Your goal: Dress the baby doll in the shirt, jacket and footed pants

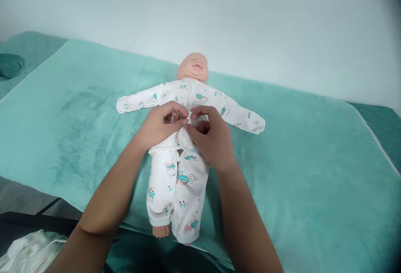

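A baby doll (193,66) lies on its back on a teal blanket (297,160), head towards the wall. It wears a white printed shirt (216,101) with both sleeves spread out and matching white trousers (175,189). My left hand (161,124) and my right hand (211,139) meet over the doll's chest. Each hand pinches an edge of the shirt's front opening, fingertips almost touching. One bare foot (161,231) sticks out of a trouser leg near the blanket's front edge.
A pale wall (250,14) rises behind the bed. A dark teal pillow (11,65) lies at the far left. White cloth (28,252) sits bunched at the bottom left, below the blanket's edge.
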### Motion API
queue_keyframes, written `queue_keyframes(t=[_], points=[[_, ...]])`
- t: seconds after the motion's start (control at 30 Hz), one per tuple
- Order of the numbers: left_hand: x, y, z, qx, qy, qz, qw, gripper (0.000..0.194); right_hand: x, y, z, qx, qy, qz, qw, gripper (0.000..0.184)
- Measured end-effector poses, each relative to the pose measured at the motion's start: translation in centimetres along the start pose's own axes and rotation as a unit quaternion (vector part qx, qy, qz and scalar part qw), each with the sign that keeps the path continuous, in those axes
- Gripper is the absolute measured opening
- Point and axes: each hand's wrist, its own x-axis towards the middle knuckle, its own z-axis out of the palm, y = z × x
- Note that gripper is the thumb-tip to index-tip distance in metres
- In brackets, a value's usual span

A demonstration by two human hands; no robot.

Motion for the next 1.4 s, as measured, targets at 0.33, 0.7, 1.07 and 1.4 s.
queue_keyframes(t=[0.33,0.7,1.07,1.4], points=[[-0.3,-0.5,0.4,-0.040,0.033,0.001,0.999,0.004,-0.1,0.0,-0.1,0.043,-0.006,0.028,0.999,0.028],[-0.6,-0.1,0.3,-0.067,0.003,0.019,0.998,0.010,0.1,0.4,-0.5,0.166,-0.029,0.071,0.983,0.022],[0.1,-0.2,0.5,0.132,0.056,0.172,0.975,0.023,0.0,1.2,0.4,0.175,0.116,0.030,0.977,0.010],[-0.1,-0.1,0.4,0.159,0.016,0.208,0.965,0.021,1.2,3.7,0.3,0.074,0.189,-0.062,0.977,0.019]])
